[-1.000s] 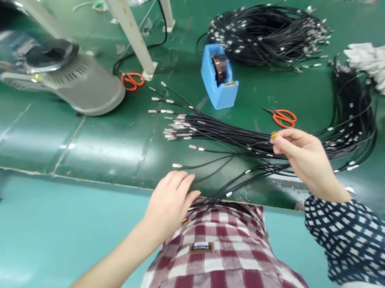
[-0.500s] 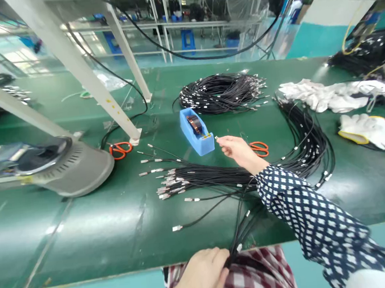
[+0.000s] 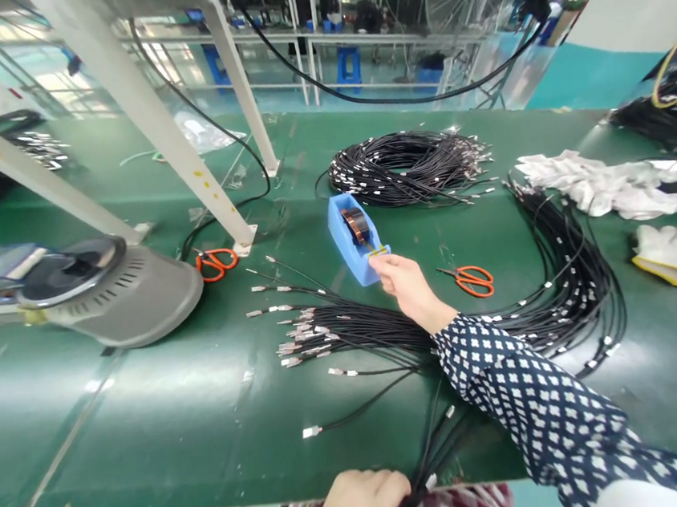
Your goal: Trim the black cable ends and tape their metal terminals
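Note:
My right hand [image 3: 407,285] is at the front of a blue tape dispenser [image 3: 344,241], thumb and fingertips pinched at the loose end of its amber tape [image 3: 379,251]. The brown roll sits inside the dispenser. At the table's front edge my left hand [image 3: 361,503] is closed round a small bunch of black cables [image 3: 425,470] with white labels. Between the hands lies a large bundle of black cables [image 3: 370,321], metal connectors pointing left. Orange-handled scissors [image 3: 473,280] rest to the right of my right hand.
A coil of black cables [image 3: 408,167] lies behind the dispenser. White gloves [image 3: 603,181] are at the right. At the left stand a grey machine [image 3: 131,295], a second pair of orange-handled scissors [image 3: 217,264] and white frame posts [image 3: 176,149] on the green table [image 3: 181,431].
My right hand has moved a little to the dispenser's front edge, and its fingertips now meet the tape. My left hand keeps hold of the cables. The camera view has shifted.

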### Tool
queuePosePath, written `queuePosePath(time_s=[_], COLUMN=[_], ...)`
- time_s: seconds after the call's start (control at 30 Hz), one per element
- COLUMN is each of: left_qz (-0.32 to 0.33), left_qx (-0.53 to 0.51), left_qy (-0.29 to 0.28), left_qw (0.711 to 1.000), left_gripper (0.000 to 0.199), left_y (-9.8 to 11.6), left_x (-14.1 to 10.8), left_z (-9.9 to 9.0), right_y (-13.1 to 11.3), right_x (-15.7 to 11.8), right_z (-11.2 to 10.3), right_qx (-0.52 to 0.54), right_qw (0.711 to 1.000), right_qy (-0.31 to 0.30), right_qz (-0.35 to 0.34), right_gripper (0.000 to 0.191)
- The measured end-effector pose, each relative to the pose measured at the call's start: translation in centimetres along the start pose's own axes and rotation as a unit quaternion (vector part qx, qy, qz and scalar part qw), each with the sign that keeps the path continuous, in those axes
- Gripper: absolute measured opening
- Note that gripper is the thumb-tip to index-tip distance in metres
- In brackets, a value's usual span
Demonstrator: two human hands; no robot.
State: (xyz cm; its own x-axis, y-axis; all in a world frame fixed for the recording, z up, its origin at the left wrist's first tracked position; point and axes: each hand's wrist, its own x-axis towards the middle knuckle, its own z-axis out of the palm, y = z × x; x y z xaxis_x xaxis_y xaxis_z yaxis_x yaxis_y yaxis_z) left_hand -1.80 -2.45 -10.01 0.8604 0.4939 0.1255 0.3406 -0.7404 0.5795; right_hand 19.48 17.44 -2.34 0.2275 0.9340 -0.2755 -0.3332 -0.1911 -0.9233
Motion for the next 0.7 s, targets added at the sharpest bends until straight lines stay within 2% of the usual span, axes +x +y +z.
queuePosePath(time_s=[0.27,0.7], left_qz=[-0.012,-0.018], left_qx=[-0.009,-0.032], left_qy=[-0.008,0.008], left_qw=[1.000,0.999], left_gripper=[0.007,0.015], left_y=[0.15,0.79], left_x=[0.09,0.19], left_z=[-0.04,-0.72], right_y=[0.24,-0.69], right_x=[-0.16,0.59], right_z=[1.10,0.15], right_qx=[-0.009,-0.040], right_qw=[0.997,0.994], right_qy=[0.072,0.052], right_qz=[-0.008,0.082], right_gripper=[0.031,0.037])
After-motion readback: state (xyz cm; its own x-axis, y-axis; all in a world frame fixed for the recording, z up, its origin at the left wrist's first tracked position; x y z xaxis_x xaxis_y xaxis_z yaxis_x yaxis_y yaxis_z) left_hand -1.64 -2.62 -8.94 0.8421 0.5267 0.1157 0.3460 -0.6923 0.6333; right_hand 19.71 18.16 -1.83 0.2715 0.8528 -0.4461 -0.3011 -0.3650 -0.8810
